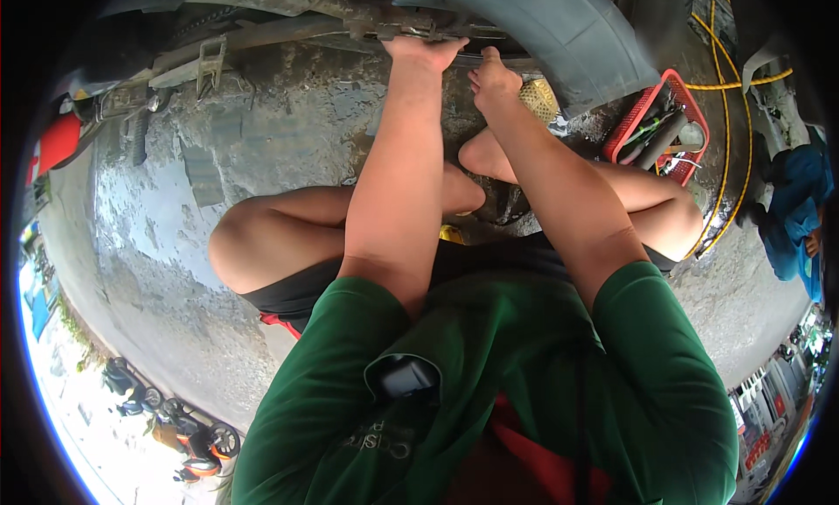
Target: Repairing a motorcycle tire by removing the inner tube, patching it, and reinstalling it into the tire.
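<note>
My left hand (pixel 426 52) reaches up against the metal underside (pixel 350 20) of a vehicle, probably a motorcycle. Its thumb sticks out to the right, while the other fingers are hidden among the parts. Just right of it, my right hand (pixel 495 80) is beneath a curved dark grey fender (pixel 572 41). The fingers of that hand are curled in, with the thumb pointing up; whatever they may hold does not show. Close to the right wrist, a yellow patterned object (pixel 539 101) lies on the ground beside the fender.
A red plastic basket (pixel 631 120) of tools stands right of my leg. Yellow hoses (pixel 727 155) run past it. Another person in blue (pixel 797 199) is at the far right. A metal footpeg (pixel 210 65) juts out at the left over wet, patchy concrete (pixel 149 208). Parked motorcycles (pixel 205 448) appear lower left.
</note>
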Action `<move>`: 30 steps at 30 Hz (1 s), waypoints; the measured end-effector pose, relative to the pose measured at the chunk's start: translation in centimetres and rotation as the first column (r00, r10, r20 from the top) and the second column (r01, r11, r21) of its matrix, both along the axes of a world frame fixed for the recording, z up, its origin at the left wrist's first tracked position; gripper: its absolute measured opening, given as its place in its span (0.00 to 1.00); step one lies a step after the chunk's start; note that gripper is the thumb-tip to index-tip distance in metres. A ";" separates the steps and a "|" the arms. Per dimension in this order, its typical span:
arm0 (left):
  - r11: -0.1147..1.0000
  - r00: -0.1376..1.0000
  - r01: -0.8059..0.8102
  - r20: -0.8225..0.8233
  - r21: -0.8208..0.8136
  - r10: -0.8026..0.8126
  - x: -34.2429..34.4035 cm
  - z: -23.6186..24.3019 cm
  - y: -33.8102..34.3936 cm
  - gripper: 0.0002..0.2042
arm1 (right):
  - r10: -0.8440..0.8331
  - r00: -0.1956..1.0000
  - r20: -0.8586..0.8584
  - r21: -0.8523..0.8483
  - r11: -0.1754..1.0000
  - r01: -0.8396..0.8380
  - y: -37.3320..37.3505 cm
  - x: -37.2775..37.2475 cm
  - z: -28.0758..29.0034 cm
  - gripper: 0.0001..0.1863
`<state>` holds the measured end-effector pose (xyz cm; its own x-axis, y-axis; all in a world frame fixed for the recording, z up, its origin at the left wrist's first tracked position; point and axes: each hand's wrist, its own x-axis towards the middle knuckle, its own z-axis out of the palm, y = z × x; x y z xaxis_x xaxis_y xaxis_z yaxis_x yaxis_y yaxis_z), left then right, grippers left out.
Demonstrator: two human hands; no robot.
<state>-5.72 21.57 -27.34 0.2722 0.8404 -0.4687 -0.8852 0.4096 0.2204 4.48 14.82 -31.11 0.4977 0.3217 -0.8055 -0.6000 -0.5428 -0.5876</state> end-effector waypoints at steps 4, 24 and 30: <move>0.994 0.966 -0.111 0.233 -0.001 0.108 0.3 -0.1 0.8 0.41 | 0.124 0.973 0.193 0.014 0.992 -0.129 -0.1 -0.1 -3.2 0.23; 0.970 0.883 -0.192 0.404 -0.151 0.237 1.4 -0.3 -3.2 0.47 | 0.010 0.991 0.134 0.158 0.987 -0.031 -1.6 0.0 0.4 0.27; 0.983 0.995 0.098 0.039 -0.155 -0.093 2.1 -1.9 -0.7 0.46 | 0.066 0.995 0.079 0.140 0.987 -0.077 -2.0 -0.5 1.2 0.29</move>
